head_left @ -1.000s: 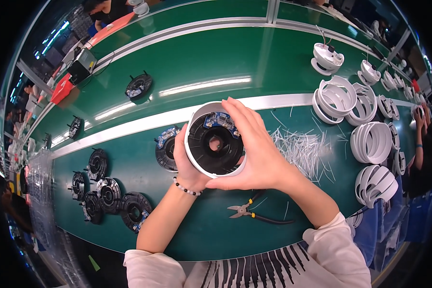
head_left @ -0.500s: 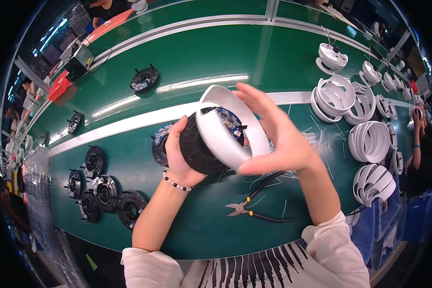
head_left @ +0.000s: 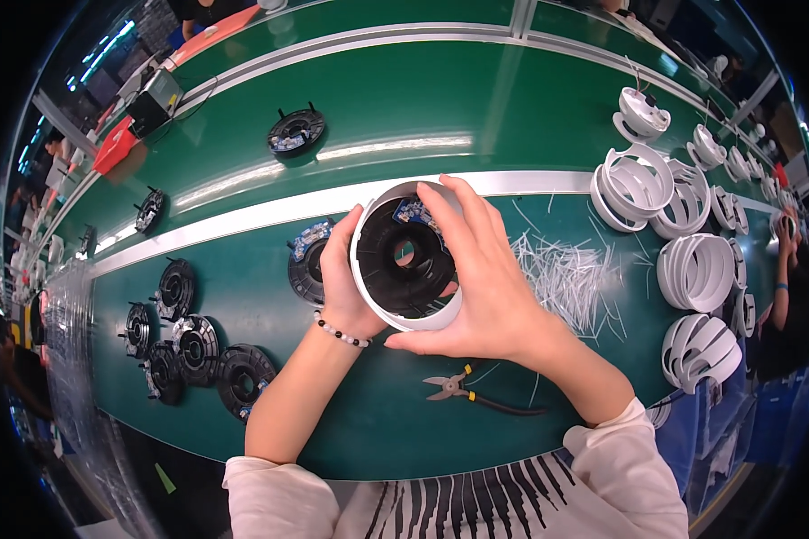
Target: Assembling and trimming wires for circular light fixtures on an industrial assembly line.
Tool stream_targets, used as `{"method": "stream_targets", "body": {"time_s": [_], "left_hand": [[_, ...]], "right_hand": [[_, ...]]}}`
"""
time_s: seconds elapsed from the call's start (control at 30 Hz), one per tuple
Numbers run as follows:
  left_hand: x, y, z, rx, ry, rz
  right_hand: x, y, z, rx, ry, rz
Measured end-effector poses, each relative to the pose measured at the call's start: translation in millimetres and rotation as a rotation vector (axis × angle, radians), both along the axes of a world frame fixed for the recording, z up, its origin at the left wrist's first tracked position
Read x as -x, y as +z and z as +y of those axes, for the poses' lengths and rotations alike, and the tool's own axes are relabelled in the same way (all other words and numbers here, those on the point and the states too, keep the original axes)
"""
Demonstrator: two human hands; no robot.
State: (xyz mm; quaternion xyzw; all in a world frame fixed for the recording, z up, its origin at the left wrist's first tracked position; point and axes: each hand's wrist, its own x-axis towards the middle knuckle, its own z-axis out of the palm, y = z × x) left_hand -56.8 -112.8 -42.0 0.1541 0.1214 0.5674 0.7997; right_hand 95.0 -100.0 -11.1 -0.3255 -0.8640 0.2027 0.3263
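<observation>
A white plastic ring housing (head_left: 439,318) now sits around a round black base (head_left: 382,260) with a hole at its middle. A small blue circuit board (head_left: 412,211) shows at the base's upper right, partly behind fingers. My left hand (head_left: 340,286) is closed on the left side of the base and ring. From the right, my right hand (head_left: 493,283) grips the ring, fingers over its top and thumb along its lower edge. Whether the base is fully seated cannot be seen. Another black base (head_left: 306,272) with a blue board lies just left of my left hand.
Diagonal cutters (head_left: 449,388) lie in front of my hands. White plastic strips (head_left: 566,283) are heaped to the right, beside stacked white rings (head_left: 692,272). Several black bases (head_left: 196,352) lie at left, and one (head_left: 297,133) is on the conveyor (head_left: 395,99) beyond the white rail.
My right hand has brought the tilted white ring down and left over the black base, so they now line up. The cutters and bases on the bench stay put.
</observation>
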Motion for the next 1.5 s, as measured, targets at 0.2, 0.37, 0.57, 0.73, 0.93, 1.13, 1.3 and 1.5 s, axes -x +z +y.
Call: {"method": "stream_targets", "body": {"time_s": [0.2,0.37,0.57,0.73,0.93,1.13,1.3,1.5], "left_hand": [[-7.8,-3.0,-0.4,0.100,0.234,0.183],[-0.4,0.0,2.8,0.079,0.121,0.092],[-8.0,-1.1,3.7,0.084,0.119,0.040],[-0.3,-0.2,6.1,-0.013,-0.029,-0.030],[-3.2,-0.6,2.1,-0.068,-0.007,-0.043],[0.8,-11.7,-4.1,-0.311,0.101,-0.017],[1.4,-6.0,-8.4,-0.353,0.161,0.158],[4.3,18.0,-3.8,-0.114,0.032,0.030]], "right_hand": [[5.8,-11.1,-3.3,-0.135,-0.059,0.097],[2.1,-20.3,13.1,0.104,0.074,0.246],[4.0,-16.0,11.4,0.049,0.030,0.057],[6.0,-5.4,6.9,-0.063,-0.053,-0.027],[7.5,-6.5,5.2,-0.118,-0.095,-0.049],[18.2,-14.5,1.7,-0.123,-0.153,0.035],[22.6,-13.3,-3.0,-0.144,-0.191,0.077],[18.5,-3.5,1.3,-0.158,-0.125,0.021]]}}
